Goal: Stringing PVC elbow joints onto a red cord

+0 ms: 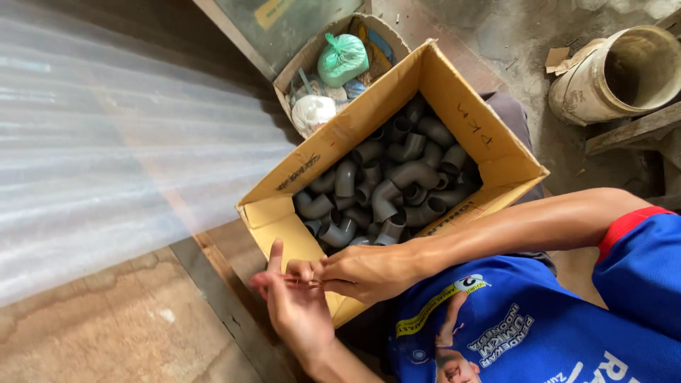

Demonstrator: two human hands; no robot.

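Observation:
My left hand [296, 312] and my right hand [365, 273] meet just in front of the near corner of an open cardboard box [496, 167]. Both pinch a small thin strip [301, 281] between their fingertips; it is too small to tell what it is. My left index finger points up toward the box flap. The box holds several grey plastic pipe elbows [386, 188], piled loosely. My right forearm runs along the box's near flap. I wear a blue printed shirt [525, 326].
Behind the big box stands a smaller carton [301, 60] with a green plastic bag [342, 59] and a white bundle [312, 112]. A pale tipped bucket [613, 74] and a wooden plank [631, 131] lie at the top right. A corrugated translucent sheet [106, 142] covers the left.

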